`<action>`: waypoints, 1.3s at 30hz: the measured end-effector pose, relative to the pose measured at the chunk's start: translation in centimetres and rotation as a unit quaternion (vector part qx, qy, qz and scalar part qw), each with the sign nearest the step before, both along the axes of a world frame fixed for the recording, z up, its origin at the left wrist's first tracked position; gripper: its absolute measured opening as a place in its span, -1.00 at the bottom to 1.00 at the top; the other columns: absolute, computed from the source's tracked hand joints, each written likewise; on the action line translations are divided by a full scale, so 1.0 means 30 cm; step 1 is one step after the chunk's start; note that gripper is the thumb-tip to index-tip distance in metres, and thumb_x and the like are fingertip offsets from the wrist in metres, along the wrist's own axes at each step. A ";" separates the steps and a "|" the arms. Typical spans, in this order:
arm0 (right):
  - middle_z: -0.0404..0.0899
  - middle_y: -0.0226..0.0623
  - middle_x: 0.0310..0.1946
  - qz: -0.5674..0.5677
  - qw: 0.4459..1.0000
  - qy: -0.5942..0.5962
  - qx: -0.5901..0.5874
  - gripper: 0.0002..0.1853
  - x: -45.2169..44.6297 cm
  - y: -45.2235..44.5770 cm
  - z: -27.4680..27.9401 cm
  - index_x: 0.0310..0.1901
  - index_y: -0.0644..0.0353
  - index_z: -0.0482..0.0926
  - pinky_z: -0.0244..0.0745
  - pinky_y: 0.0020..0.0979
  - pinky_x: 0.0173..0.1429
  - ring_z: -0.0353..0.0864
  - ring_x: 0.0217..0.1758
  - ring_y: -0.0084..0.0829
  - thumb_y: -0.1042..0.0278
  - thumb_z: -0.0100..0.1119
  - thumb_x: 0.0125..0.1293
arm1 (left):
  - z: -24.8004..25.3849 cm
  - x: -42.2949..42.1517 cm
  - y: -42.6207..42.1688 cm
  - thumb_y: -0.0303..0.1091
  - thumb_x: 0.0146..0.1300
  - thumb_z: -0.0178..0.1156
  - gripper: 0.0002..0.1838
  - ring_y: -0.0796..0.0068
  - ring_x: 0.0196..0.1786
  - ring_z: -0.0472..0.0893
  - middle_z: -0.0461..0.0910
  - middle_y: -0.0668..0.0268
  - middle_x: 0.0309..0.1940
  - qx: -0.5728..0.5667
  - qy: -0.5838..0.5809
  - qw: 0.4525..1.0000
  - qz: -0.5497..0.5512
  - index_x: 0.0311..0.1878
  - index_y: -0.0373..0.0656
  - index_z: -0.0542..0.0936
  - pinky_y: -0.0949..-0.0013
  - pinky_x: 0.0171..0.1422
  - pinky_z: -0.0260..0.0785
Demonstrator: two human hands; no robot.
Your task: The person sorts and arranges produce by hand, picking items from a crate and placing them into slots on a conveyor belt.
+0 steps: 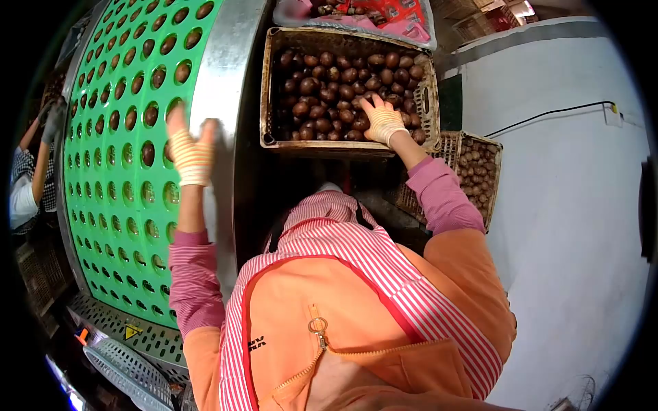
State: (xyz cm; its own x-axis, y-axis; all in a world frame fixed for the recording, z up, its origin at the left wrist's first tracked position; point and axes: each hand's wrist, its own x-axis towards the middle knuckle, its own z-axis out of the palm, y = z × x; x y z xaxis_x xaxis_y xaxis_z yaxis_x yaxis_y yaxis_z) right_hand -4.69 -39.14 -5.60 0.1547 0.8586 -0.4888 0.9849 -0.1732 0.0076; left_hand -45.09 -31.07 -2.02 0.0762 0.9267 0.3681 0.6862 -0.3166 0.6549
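Note:
My left hand [191, 147], in a striped glove with bare fingertips, is over the right edge of a green tray belt [113, 164] with rows of round holes. Its fingers are apart and nothing shows in them. Brown round nuts or fruits [151, 114] sit in many upper holes; the lower holes hold none. My right hand [384, 121], gloved the same way, rests with spread fingers on the brown fruits [329, 92] at the lower right of a worn crate [266, 89].
A metal rail [226, 75] runs between belt and crate. Another crate of paler fruits [478, 171] stands at the right, by a pale surface [569, 192]. A co-worker's gloved hand [53, 120] is beyond the belt. A plastic basket [130, 373] is at the lower left.

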 end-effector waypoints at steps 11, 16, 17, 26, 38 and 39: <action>0.11 -0.01 0.45 0.022 0.981 0.155 -0.116 0.18 0.032 0.134 -0.071 0.51 -0.19 0.08 0.32 -0.09 0.43 0.27 0.42 0.03 0.08 0.62 -0.17 | -0.200 0.744 0.061 -0.07 -0.02 0.50 0.09 -0.05 0.52 0.13 0.04 -0.03 0.51 -0.376 0.393 0.798 -0.257 0.54 -0.01 0.09 0.07 0.48 0.24; 0.24 0.02 0.43 -0.081 0.930 0.329 -0.141 0.14 0.053 0.195 -0.141 0.52 -0.02 0.09 0.31 -0.13 0.42 0.30 0.45 -0.04 0.07 0.57 -0.11 | -0.234 0.795 0.072 -0.04 -0.15 0.58 0.21 -0.05 0.53 0.10 -0.02 0.00 0.53 -0.392 0.426 0.768 -0.273 0.55 0.05 0.06 0.05 0.48 0.25; 0.25 0.04 0.43 -0.108 0.915 0.353 -0.160 0.14 0.066 0.211 -0.141 0.52 0.01 0.10 0.30 -0.13 0.43 0.30 0.45 -0.04 0.07 0.56 -0.11 | -0.241 0.793 0.081 -0.04 -0.18 0.60 0.23 -0.05 0.53 0.11 -0.03 0.00 0.53 -0.393 0.422 0.769 -0.276 0.55 0.04 0.06 0.04 0.48 0.26; -0.10 -0.06 0.56 -0.231 0.782 0.495 -0.302 0.11 0.119 0.273 -0.177 0.55 -0.04 -0.01 0.59 0.03 0.22 0.05 0.56 0.02 -0.11 0.47 0.06 | -0.278 0.821 0.080 -0.14 -0.30 0.66 0.34 -0.06 0.44 0.28 0.12 -0.06 0.46 -0.465 0.343 0.782 -0.235 0.55 -0.11 0.01 0.14 0.41 0.34; -0.03 -0.30 0.56 -0.324 0.692 0.583 -0.278 -0.11 0.003 0.189 -0.135 0.50 -0.10 0.15 0.23 0.30 0.32 -0.15 0.63 -0.14 -0.32 0.18 0.24 | -0.353 0.691 0.050 -0.13 -0.40 0.68 0.38 0.00 0.37 0.41 0.40 -0.13 0.30 -0.495 0.157 0.798 -0.307 0.52 -0.23 0.05 0.19 0.41 0.30; 0.01 -0.32 0.54 -0.327 0.690 0.594 -0.254 -0.12 -0.004 0.177 -0.186 0.49 -0.11 0.18 0.26 0.25 0.30 -0.06 0.59 -0.15 -0.35 0.17 0.22 | -0.375 0.700 0.054 -0.09 -0.43 0.68 0.41 -0.01 0.37 0.41 0.40 -0.14 0.30 -0.482 0.151 0.810 -0.297 0.52 -0.24 0.04 0.19 0.41 0.30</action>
State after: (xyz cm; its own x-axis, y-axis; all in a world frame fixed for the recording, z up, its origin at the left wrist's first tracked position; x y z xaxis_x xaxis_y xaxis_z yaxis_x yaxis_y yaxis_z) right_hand -4.82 -33.83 -11.18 -0.3413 0.4659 -0.8164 0.0623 -0.8554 -0.5142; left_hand -24.10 -29.46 -13.26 0.5663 0.5392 -0.6234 0.7749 -0.0908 0.6255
